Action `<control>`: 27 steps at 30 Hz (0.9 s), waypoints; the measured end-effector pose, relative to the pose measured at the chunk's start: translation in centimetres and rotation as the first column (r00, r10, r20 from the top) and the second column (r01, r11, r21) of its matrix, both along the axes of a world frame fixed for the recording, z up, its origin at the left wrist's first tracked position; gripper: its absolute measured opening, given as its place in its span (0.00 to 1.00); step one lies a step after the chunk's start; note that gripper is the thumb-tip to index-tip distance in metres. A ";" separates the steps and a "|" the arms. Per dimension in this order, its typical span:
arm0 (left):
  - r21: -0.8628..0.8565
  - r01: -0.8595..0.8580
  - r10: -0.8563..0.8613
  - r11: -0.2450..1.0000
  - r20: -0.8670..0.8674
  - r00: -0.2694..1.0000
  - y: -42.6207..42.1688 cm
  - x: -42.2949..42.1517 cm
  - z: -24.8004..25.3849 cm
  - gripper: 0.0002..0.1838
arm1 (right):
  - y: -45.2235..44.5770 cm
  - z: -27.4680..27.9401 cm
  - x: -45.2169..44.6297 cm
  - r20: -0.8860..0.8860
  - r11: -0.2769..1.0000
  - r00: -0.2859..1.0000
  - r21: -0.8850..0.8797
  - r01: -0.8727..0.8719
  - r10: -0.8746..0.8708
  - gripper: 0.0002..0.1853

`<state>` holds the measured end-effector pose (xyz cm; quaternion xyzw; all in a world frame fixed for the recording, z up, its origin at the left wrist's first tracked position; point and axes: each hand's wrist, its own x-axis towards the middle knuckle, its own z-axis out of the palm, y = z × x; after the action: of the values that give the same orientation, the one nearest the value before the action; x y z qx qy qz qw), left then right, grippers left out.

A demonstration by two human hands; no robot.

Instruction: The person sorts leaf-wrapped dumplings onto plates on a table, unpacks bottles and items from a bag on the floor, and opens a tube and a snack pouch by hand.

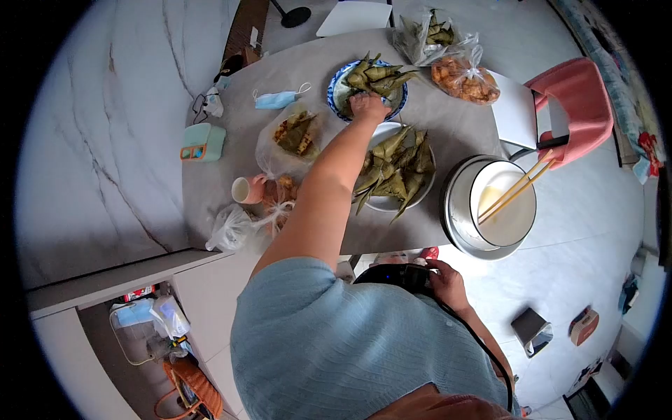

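My left hand (369, 106) reaches over the front of a blue-rimmed bowl (335, 82) that holds several leaf-wrapped bundles (380, 75). Its fingers point down into the bowl beside the bundles, and their tips are hidden. Just in front of it, a white bowl (381, 204) is heaped with more leaf-wrapped bundles (396, 168). My right hand (448, 285) is low at my waist, its fingers curled at a black device (394, 275) with a cable; how it holds the device is unclear.
White enamel basin (516, 222) with chopsticks (514, 187) at the table's right edge. Bagged brown food (464, 79) and bagged bundles (435, 33) at the back. Face mask (275, 100), bagged bundle (297, 134), pink cup (244, 190) and green box (204, 143) on the left. Pink chair (579, 105) at right.
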<state>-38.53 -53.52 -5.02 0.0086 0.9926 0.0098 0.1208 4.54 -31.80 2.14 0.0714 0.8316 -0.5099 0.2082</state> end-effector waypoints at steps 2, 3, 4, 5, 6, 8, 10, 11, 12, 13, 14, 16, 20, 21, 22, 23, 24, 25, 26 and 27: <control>-0.125 0.043 -0.043 0.991 0.004 0.999 -0.1 -0.7 -1.3 0.35 | 0.2 -1.6 1.0 0.038 0.993 0.997 -0.101 0.065 -0.062 0.15; -0.122 0.047 -0.047 0.991 0.008 0.999 -0.1 -0.9 -0.3 0.35 | 0.4 -1.3 0.9 0.041 0.993 0.997 -0.097 0.070 -0.066 0.15; -0.067 0.055 -0.044 0.996 0.157 0.987 -0.1 -1.1 1.8 0.35 | 0.3 -0.8 0.7 0.009 0.997 0.999 -0.056 0.054 -0.054 0.15; -0.017 0.054 -0.046 0.998 0.302 0.952 -0.7 -1.2 3.0 0.35 | 0.2 -0.6 0.6 -0.022 0.999 0.999 -0.018 0.040 -0.041 0.15; 0.108 0.056 -0.094 0.993 0.382 0.920 -1.8 -2.2 2.9 0.37 | 0.2 -0.7 0.6 -0.018 0.999 0.999 -0.025 0.045 -0.046 0.15; 0.223 0.031 -0.116 0.974 0.377 0.919 -4.1 -2.4 3.4 0.40 | 0.2 -1.0 0.6 0.010 0.996 0.996 -0.020 0.085 -0.085 0.15; 0.337 0.007 -0.140 0.941 0.371 0.918 -5.9 -1.4 3.9 0.45 | 0.0 0.5 -0.4 -0.007 0.998 0.998 -0.005 0.066 -0.066 0.14; 0.571 -0.170 -0.146 0.803 0.465 0.873 -6.7 -0.1 4.3 0.42 | 0.0 0.7 -0.6 -0.022 0.998 0.998 -0.008 0.065 -0.065 0.14; 0.729 -0.354 -0.180 0.586 0.543 0.820 -7.4 1.2 4.7 0.40 | -0.1 0.6 -0.6 -0.021 0.998 0.997 -0.013 0.068 -0.068 0.14; 0.793 -0.523 -0.237 0.313 0.599 0.765 -7.8 1.7 5.0 0.37 | -0.1 0.4 -0.7 -0.035 0.998 0.997 -0.019 0.063 -0.064 0.15; 0.765 -0.633 -0.281 0.119 0.637 0.718 -8.6 1.7 3.3 0.27 | -0.2 0.3 -0.9 -0.050 0.998 0.997 -0.026 0.057 -0.059 0.15; 0.703 -0.711 -0.351 -0.026 0.659 0.665 -8.7 3.4 4.2 0.25 | -0.3 0.2 -1.2 -0.063 0.999 0.997 -0.020 0.033 -0.034 0.15; 0.695 -0.713 -0.354 -0.093 0.646 0.676 -7.1 7.1 4.6 0.25 | -0.8 0.3 -1.7 -0.109 1.000 0.994 -0.028 -0.013 0.010 0.16; 0.783 -0.622 -0.321 -0.016 0.585 0.745 -6.6 7.7 4.5 0.26 | -0.9 0.5 -1.8 -0.105 1.000 0.994 -0.028 -0.012 0.009 0.16; 0.812 -0.584 -0.330 -0.014 0.548 0.769 -5.9 8.2 4.3 0.32 | -0.9 0.8 -1.9 -0.088 0.999 0.996 -0.027 -0.021 0.019 0.16; 0.807 -0.591 -0.330 -0.014 0.554 0.764 -5.4 8.9 4.2 0.32 | -1.0 0.9 -2.0 -0.071 0.999 0.997 -0.026 -0.031 0.029 0.17; 0.831 -0.536 -0.255 0.148 0.556 0.791 -4.2 10.5 7.1 0.36 | -1.0 0.7 -2.0 -0.103 0.998 0.993 0.009 -0.059 0.059 0.16; 0.824 -0.475 -0.182 0.310 0.542 0.821 -3.3 11.5 8.7 0.40 | -1.0 0.7 -2.0 -0.098 0.998 0.993 0.008 -0.059 0.059 0.16; 0.834 -0.438 -0.197 0.336 0.517 0.833 -2.8 11.8 8.2 0.31 | -1.1 0.8 -2.0 -0.094 0.999 0.994 -0.007 -0.053 0.052 0.16; 0.832 -0.441 -0.196 0.337 0.520 0.831 -2.2 12.4 7.7 0.31 | -1.1 0.9 -2.1 -0.089 0.999 0.995 -0.021 -0.047 0.045 0.16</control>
<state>-26.10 -55.69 2.71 -0.0063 0.7240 0.5856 0.3644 2.47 -32.95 3.05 0.0270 0.8356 -0.5170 0.1836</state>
